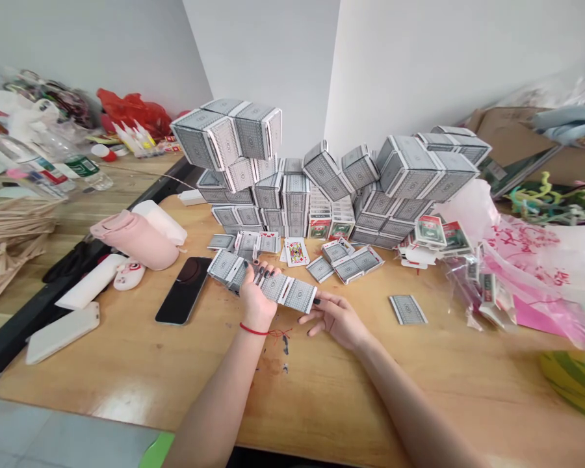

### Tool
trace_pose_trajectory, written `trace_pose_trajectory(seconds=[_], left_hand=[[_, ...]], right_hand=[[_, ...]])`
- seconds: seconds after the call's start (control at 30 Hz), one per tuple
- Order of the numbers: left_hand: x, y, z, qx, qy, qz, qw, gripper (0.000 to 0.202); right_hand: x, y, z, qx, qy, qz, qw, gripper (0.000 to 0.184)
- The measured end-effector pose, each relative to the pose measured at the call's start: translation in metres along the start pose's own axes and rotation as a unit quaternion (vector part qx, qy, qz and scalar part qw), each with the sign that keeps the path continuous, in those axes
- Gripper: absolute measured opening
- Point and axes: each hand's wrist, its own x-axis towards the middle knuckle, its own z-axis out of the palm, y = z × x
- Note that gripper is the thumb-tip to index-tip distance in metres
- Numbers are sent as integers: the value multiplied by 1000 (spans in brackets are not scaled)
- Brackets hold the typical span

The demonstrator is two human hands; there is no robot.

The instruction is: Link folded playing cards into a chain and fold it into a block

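A long strip of joined playing cards, grey patterned backs showing, lies across my left hand, whose fingers close around its middle. My right hand has its fingertips at the strip's right end, pinching the edge; the lower fingers are loosely curled. Just beyond the strip lie a face-up queen card, a folded card piece and more card pieces. Farther back rises a structure of boxes folded from cards. A single card rests to the right of my right hand.
Left of my hands are a black phone, a pink bottle and a white power bank. Card packs and pink plastic bags lie at the right, with yellow tape near the edge. Walls stand behind the structure.
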Motion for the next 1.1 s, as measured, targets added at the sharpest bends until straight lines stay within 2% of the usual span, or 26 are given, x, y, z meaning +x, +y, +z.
trace_pose_trajectory(seconds=[0.23,0.43,0.6,0.73,0.87,1.1], left_hand=[[-1,0,0,-6,-5,-7,1000,15],[-2,-2,1,-6,-3,-16,1000,16],[-3,-4,3,2,-10,-12,1000,15],[-5,-6,5,22,1,-13,1000,19],[-6,-4,9,22,0,-15,1000,20],[-5,4,8,-22,-18,-19,999,20]], right_hand=[[0,-1,0,-5,10,1,1000,26],[0,-4,3,-8,18,4,1000,44],[1,-4,6,-30,19,20,999,36],[3,-1,8,-51,45,8,998,31],[3,3,9,-71,72,-12,995,33],[2,4,7,-84,89,-9,992,38]])
